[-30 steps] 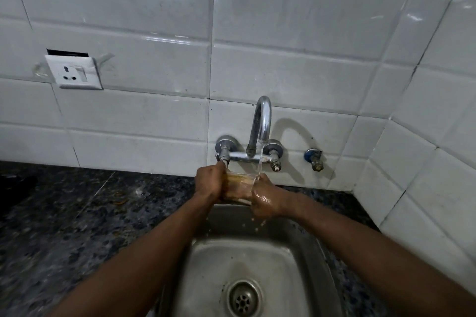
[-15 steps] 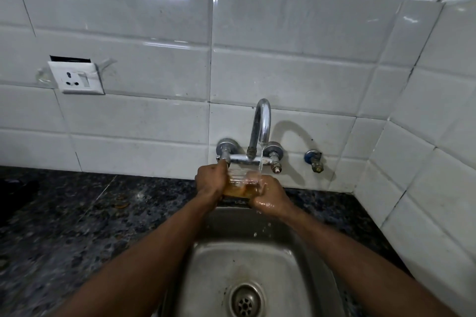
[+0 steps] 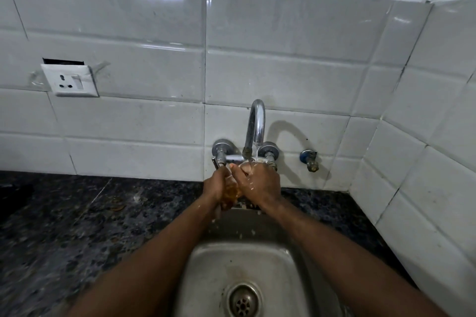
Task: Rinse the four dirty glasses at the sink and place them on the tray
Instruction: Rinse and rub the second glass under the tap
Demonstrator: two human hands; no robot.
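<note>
A clear glass (image 3: 231, 192) with a brownish tint is held upright under the running tap (image 3: 255, 126), above the back of the steel sink (image 3: 206, 267). My left hand (image 3: 216, 186) grips its lower left side. My right hand (image 3: 257, 184) covers the top and right side, fingers curled over the rim. Water falls from the spout onto the rim and my right fingers, and drops fall into the basin. Most of the glass is hidden by both hands. No tray and no other glasses are in view.
A dark speckled stone counter (image 3: 77, 226) runs left of the sink and behind it. White tiled walls meet in a corner at right. A wall socket (image 3: 70, 80) sits at left, a small separate tap (image 3: 310, 161) right of the mixer, and the drain (image 3: 243, 302) lies near the bottom.
The glass has turned from lying sideways between my hands to upright. My right hand moved from the glass's right end up over its rim.
</note>
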